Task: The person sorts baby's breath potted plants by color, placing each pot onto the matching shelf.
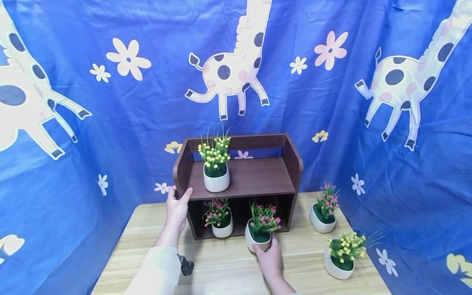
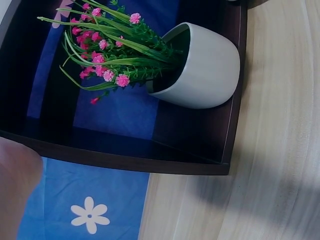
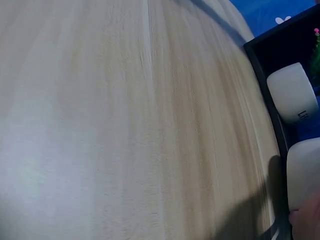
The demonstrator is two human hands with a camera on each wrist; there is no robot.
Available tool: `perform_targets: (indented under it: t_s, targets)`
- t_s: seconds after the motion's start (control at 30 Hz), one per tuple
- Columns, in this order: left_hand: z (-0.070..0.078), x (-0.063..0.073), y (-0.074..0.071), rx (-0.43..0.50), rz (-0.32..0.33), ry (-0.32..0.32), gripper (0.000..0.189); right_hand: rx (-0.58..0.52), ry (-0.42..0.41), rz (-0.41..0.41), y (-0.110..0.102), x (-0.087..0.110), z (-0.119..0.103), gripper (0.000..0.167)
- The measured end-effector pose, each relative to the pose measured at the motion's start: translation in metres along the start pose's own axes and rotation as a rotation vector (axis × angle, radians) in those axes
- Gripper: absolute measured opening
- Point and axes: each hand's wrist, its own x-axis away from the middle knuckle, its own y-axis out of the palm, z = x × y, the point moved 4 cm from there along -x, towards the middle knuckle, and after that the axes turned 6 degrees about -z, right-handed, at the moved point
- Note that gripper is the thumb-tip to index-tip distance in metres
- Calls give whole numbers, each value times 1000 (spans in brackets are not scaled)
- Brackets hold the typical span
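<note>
A dark brown two-level shelf [image 1: 254, 176] stands on the table. My left hand [image 1: 178, 209] grips the shelf's left side panel near the upper board, thumb on the front. In my right hand [image 1: 270, 258] is a white potted plant with pink flowers [image 1: 259, 237], held by its pot at the right front of the lower compartment. Another pink-flowered potted plant [image 1: 222, 225] sits inside that compartment on the left, also large in the left wrist view as a white pot [image 2: 205, 70]. On the upper board stands a yellow-flowered potted plant [image 1: 216, 176].
To the right of the shelf, a pink-flowered potted plant [image 1: 323, 217] and a yellow-flowered potted plant [image 1: 340, 262] stand on the light wooden table [image 1: 221, 274]. Blue curtains [image 1: 147, 110] printed with giraffes and flowers surround the table at the back and sides.
</note>
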Motion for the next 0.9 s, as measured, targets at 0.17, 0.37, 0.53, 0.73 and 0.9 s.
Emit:
perform_targets:
  t_s: [0.17, 0.37, 0.53, 0.73, 0.9]
  targets:
    - [-1, 0, 1, 3, -3, -4, 26, 60, -27, 10, 6, -7, -4, 88]
    - [-1, 0, 1, -3, -6, -7, 26, 94, -24, -8, 13, -12, -6, 93]
    - [1, 0, 1, -14, -6, -1, 25, 139, -58, 2, 20, -20, -7, 92]
    - [1, 0, 2, -21, -9, -3, 25, 177, -100, -5, 26, -24, -13, 92]
    - [-2, -1, 0, -31, -14, -11, 25, 205, -109, -30, 29, -25, -20, 93]
